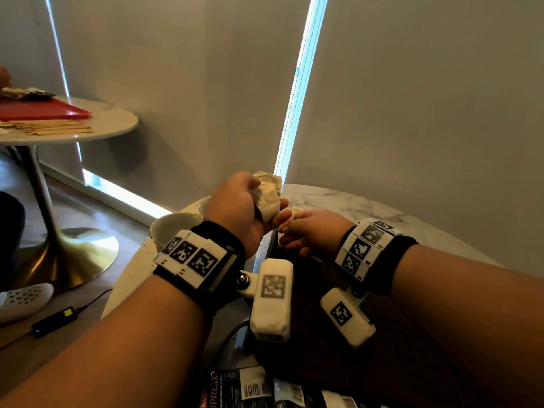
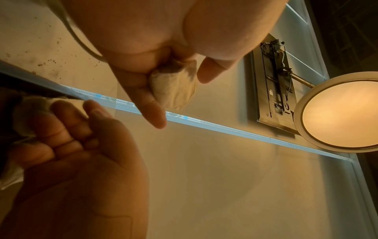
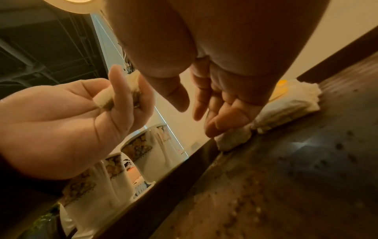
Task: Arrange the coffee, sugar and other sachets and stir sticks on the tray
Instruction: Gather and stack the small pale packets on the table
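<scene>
Gripping a crumpled pale wad [image 1: 266, 198], the left hand [image 1: 238, 210] is raised above the near edge of the marble worktop [image 1: 353, 207], fingers curled round the wad with the index finger sticking out straight in the left wrist view. Whether the wad is paper, tissue or a sachet cannot be told. The right hand [image 1: 312, 231] sits just beside it, lower, with fingers loosely bent and holding nothing; its fingertips [image 3: 212, 129] hang just above, perhaps touching, a pile of crumpled white paper [image 3: 286, 110] lying at the far edge of the dark tray [image 3: 306, 161]. Crumbs or grains are scattered over the tray's surface. Hands are close, nearly meeting at the fingertips.

Coffee sachets [image 1: 250, 387], black and white with barcodes, lie at the near end of the tray, at the bottom edge of the head view. Two patterned paper cups [image 3: 147, 150] stand on the worktop left of the tray, beyond its rim.

Background, left: a second round table [image 1: 112, 119] on a brass pedestal carries a red tray [image 1: 44, 111] and a row of wooden stir sticks [image 1: 53, 128] lying beside it. A black adapter with cable [image 1: 56, 319] lies on the floor.
</scene>
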Demonstrator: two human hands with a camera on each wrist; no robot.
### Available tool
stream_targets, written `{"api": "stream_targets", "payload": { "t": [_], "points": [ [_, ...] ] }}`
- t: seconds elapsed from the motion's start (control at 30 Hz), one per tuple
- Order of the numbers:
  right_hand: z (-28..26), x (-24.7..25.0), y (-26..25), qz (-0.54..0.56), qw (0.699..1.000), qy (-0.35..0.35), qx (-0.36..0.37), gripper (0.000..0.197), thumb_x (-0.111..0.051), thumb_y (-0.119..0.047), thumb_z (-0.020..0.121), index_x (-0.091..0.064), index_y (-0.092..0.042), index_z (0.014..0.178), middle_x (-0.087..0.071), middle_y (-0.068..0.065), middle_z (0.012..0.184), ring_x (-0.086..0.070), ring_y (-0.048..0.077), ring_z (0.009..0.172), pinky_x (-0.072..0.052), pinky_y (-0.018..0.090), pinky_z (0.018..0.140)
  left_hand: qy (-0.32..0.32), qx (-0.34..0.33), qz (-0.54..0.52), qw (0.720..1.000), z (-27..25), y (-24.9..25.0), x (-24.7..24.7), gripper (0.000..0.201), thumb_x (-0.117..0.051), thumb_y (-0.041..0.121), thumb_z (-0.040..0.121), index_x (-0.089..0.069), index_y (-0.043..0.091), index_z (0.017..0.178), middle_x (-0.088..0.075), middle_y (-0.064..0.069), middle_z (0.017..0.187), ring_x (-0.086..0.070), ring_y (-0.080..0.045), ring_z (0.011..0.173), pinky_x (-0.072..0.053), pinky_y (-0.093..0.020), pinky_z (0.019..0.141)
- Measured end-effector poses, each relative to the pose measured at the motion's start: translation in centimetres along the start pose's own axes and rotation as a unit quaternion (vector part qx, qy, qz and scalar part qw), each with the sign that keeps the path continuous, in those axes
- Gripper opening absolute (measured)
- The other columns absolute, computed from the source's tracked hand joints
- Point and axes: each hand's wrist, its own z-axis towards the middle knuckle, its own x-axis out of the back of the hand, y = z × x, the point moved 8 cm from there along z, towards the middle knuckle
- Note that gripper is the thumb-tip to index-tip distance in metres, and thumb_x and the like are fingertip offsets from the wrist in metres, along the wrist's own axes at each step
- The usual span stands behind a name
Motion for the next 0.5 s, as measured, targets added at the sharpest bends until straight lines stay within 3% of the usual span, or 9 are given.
{"api": "stream_targets", "payload": {
  "t": [0.07, 0.2, 0.3, 0.37, 0.5],
  "points": [
    [-0.2, 0.6, -0.5, 0.02, 1.0, 0.01, 0.015, 0.016, -0.058, -0.014, 0.097, -0.065, -0.005, 0.108, -0.066, 0.007, 0.082, -0.059, 0.015, 0.063, -0.048, 0.022, 0.05, -0.002, 0.007, 0.01, 1.0, -0.1, -0.3, -0.1, 0.025, -0.038, 0.016, 0.1, -0.052, 0.002, 0.116, -0.062, -0.023, 0.103, -0.066, -0.029, 0.087, -0.06, -0.036, 0.067],
    [-0.6, 3.3, -1.6, 0.106, 0.986, 0.093, 0.091, 0.028, -0.06, -0.035, 0.096, -0.069, -0.008, 0.097, -0.067, 0.01, 0.08, -0.056, 0.018, 0.064, -0.042, 0.029, 0.052, -0.011, 0.003, 0.039, 0.999, -0.4, -0.4, -0.7, 0.017, -0.039, 0.005, 0.101, -0.055, 0.004, 0.098, -0.065, -0.022, 0.095, -0.071, -0.028, 0.08, -0.061, -0.034, 0.062],
    [-1.7, 4.5, -2.7, 0.149, 0.971, 0.124, 0.137, 0.029, -0.067, -0.039, 0.092, -0.064, -0.01, 0.096, -0.062, 0.003, 0.075, -0.054, 0.014, 0.061, -0.041, 0.028, 0.051, -0.015, -0.002, 0.065, 0.998, -0.4, -0.4, -0.8, 0.021, -0.044, 0.007, 0.103, -0.055, 0.003, 0.121, -0.064, -0.022, 0.105, -0.069, -0.03, 0.092, -0.062, -0.035, 0.064],
    [-2.6, 4.6, -3.6, 0.124, 0.969, 0.127, 0.173, 0.025, -0.074, -0.037, 0.086, -0.064, -0.016, 0.094, -0.063, 0.001, 0.077, -0.056, 0.013, 0.063, -0.045, 0.027, 0.052, -0.021, -0.007, 0.077, 0.997, -0.4, -0.5, -0.6, 0.021, -0.048, 0.009, 0.103, -0.056, 0.006, 0.122, -0.065, -0.02, 0.109, -0.069, -0.029, 0.091, -0.063, -0.035, 0.063],
    [-3.5, 3.4, -4.3, 0.082, 0.972, 0.088, 0.203, 0.031, -0.082, -0.033, 0.076, -0.065, -0.02, 0.097, -0.068, 0.001, 0.081, -0.061, 0.012, 0.066, -0.049, 0.026, 0.055, -0.035, -0.015, 0.098, 0.994, -0.3, -0.5, -0.5, 0.01, -0.057, 0.013, 0.099, -0.061, 0.01, 0.109, -0.067, -0.017, 0.11, -0.069, -0.029, 0.097, -0.062, -0.035, 0.064]
  ]
}}
